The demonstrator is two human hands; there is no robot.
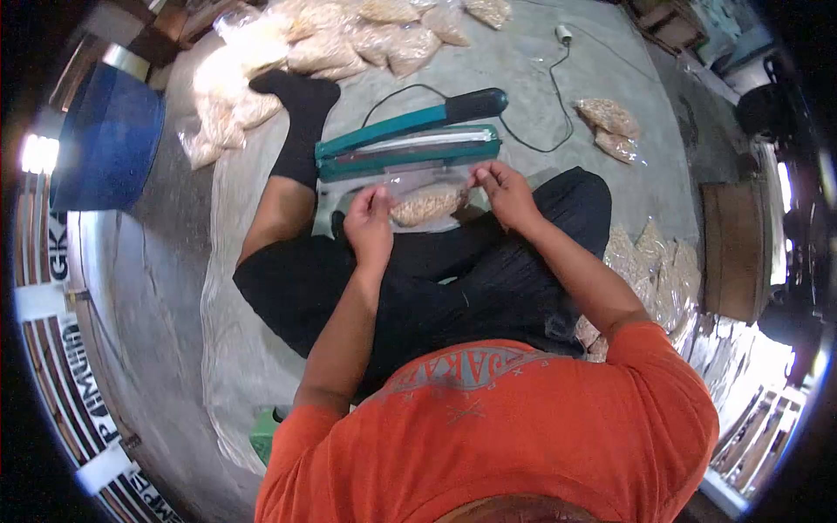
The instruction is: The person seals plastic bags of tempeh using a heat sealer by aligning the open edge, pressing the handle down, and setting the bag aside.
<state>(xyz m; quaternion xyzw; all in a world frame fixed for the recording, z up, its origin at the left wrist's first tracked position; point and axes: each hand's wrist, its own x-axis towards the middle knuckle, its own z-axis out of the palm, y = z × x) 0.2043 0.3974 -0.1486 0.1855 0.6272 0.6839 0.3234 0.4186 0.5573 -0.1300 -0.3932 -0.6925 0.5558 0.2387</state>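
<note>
A clear plastic bag [429,204] with beige, grain-like pieces in its lower part is stretched between my two hands. My left hand [370,225] pinches its left side, thumb against fingers. At its upper right corner, my right hand [506,193] grips the plastic the same way. The bag's flat upper end reaches the front edge of a green impulse sealer [410,161]. The sealer's long arm [392,125], with a black handle at its right end, is raised above the pale sealing strip.
Filled bags [375,44] lie in a heap at the back left, and others [654,270] sit by my right knee. Two more bags [609,129] rest at the right. A black cord [558,105] curves over the floor sheet [488,61]. A blue container [109,131] stands far left, a cardboard box [735,248] right.
</note>
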